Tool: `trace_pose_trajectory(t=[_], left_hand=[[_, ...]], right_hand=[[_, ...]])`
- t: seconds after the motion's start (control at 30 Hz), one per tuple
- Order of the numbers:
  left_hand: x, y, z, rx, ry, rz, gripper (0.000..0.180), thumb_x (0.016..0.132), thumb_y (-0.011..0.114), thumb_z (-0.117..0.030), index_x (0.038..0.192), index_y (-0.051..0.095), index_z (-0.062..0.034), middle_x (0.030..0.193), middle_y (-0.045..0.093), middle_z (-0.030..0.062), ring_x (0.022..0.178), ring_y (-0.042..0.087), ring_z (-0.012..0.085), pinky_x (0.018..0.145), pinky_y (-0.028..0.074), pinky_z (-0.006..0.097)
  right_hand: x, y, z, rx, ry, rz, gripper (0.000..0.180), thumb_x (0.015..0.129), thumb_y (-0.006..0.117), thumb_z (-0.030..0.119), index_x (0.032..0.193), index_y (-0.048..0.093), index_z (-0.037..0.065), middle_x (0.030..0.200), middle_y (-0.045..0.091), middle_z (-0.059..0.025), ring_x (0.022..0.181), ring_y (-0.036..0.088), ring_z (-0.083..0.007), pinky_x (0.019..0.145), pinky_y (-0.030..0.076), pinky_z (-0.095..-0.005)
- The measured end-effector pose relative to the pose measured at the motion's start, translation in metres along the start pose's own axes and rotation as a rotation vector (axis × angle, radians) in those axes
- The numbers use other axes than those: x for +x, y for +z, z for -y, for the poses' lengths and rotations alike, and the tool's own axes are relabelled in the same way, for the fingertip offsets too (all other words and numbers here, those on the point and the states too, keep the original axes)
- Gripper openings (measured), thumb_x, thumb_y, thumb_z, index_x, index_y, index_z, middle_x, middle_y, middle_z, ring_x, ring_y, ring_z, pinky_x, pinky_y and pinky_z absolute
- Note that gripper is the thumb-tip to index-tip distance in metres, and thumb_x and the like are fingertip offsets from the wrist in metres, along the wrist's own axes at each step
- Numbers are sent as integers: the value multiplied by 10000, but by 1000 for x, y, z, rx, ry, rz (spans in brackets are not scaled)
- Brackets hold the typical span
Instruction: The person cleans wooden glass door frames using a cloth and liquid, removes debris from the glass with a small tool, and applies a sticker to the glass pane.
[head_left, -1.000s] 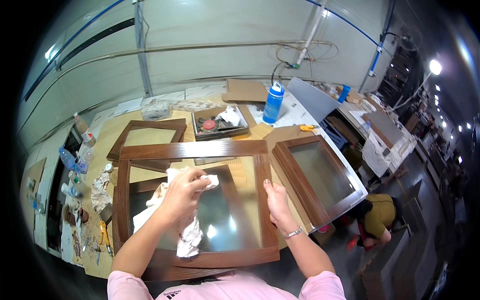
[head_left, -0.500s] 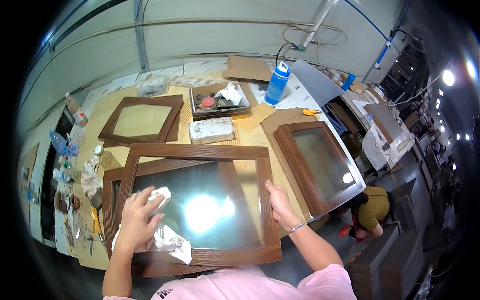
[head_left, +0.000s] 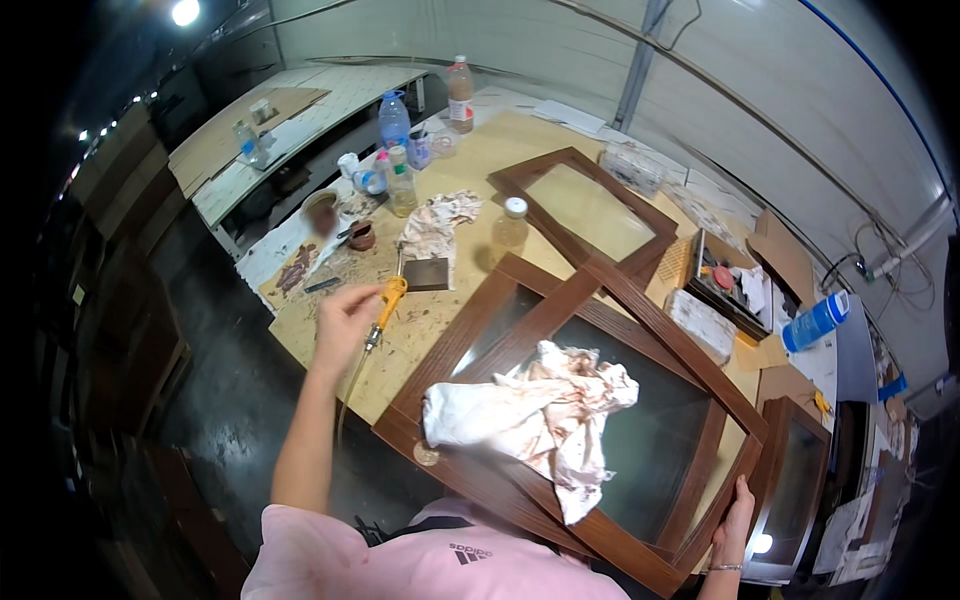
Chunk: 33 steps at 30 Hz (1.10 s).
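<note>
Both busy: my left hand (head_left: 345, 325) pinched the yellow air gun (head_left: 394, 291) at nine o'clock, tool pickup, apparently, next needing steady aim; cloth (head_left: 530, 410) lay on the wooden frame (head_left: 680, 352) at four, right hand (head_left: 737, 508) gripping its edge.

The left grip (head_left: 343, 322) swapped the cloth (head_left: 562, 408) for a yellow tool (head_left: 396, 288).

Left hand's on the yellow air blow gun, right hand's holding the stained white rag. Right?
Not quite: the head view shows the right hand holding the brown wooden frame, not the rag. The left hand is on the yellow air blow gun.
</note>
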<state>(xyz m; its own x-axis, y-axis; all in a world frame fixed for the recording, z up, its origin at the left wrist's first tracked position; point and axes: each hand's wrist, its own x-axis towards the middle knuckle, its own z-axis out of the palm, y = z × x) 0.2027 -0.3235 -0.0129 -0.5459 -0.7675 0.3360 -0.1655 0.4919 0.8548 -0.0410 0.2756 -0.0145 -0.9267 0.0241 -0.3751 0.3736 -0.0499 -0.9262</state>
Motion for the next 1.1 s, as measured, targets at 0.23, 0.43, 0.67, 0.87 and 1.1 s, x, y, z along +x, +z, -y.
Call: trace_pose_trajectory(t=[0.23,0.43,0.67,0.87,1.1], left_hand=[[4,-70,180,454,-390,-251,269,862,690,-98,1109,708,9,976,739,149,855,705,215,756,534,329],[10,-33,212,753,-66,-217,382,848,711,-153,1220,675,-74,908,720,144,832,694,307,779,545,397],[42,-25,140,-151,-225,-150,321,831,702,-15,1149,673,10,1010,694,93,854,661,166,754,511,273],[18,60,-131,17,839,387,387,676,777,-117,1038,683,-16,936,659,108,813,635,279,728,513,371],[-57,132,-225,-8,1221,639,440,720,785,-231,1075,658,-4,914,623,111,794,618,291,702,508,401]], right_hand=[[29,-11,-10,-205,-39,-107,393,1030,487,316,1163,617,-30,1070,666,-103,944,646,-209,833,512,-358],[40,-20,-13,-601,-295,-229,207,998,552,208,1075,584,19,956,594,-51,902,573,-185,854,459,-330],[-29,59,26,-742,-780,-399,270,884,582,-11,1148,540,25,1091,515,-72,984,533,-186,868,459,-324],[-111,202,63,-658,-954,236,120,825,699,13,936,658,-6,849,643,-112,702,635,-198,637,516,-297],[-142,200,73,-658,-906,382,328,766,805,82,1044,662,-17,840,631,-108,647,600,-182,585,495,-292]])
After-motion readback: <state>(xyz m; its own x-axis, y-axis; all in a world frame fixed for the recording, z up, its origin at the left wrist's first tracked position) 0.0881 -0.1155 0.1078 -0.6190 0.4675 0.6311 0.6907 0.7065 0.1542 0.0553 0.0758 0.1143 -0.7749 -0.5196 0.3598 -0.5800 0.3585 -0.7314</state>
